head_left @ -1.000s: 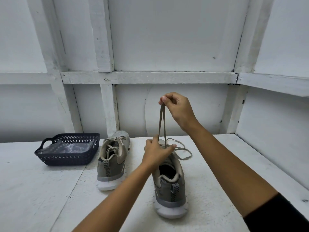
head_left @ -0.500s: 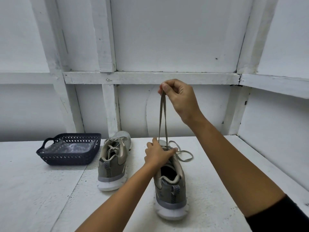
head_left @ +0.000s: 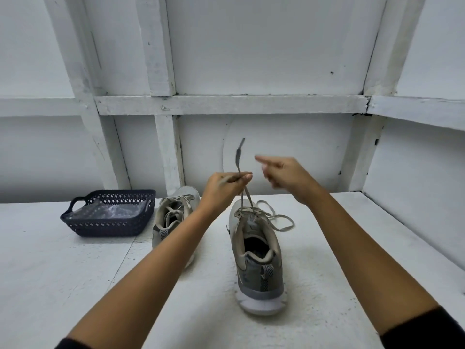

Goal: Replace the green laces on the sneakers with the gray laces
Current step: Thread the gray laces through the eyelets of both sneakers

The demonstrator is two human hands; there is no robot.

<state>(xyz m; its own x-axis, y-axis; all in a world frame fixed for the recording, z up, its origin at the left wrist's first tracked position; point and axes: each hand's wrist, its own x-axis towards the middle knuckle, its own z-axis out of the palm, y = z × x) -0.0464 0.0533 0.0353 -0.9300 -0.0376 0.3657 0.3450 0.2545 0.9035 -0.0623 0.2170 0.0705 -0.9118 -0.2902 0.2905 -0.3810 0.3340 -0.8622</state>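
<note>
Two grey sneakers stand on the white table, heels toward me. The right sneaker (head_left: 254, 250) has a grey lace (head_left: 245, 199) running up from its front eyelets. My left hand (head_left: 224, 187) pinches that lace above the shoe, and the lace's tip (head_left: 239, 152) sticks up past my fingers. A slack loop of the lace (head_left: 279, 220) lies on the table to the right of the shoe. My right hand (head_left: 281, 175) hovers beside the left, blurred, forefinger stretched out, holding nothing. The left sneaker (head_left: 173, 217) is laced and partly hidden by my left forearm.
A dark plastic basket (head_left: 108, 214) holding a clear plastic bag sits at the left of the table. White wooden wall framing (head_left: 226, 104) rises behind the table and along the right side.
My right hand let go of the raised lace and dropped lower. My left hand rose from the shoe's tongue and now pinches the lace above the shoe.
</note>
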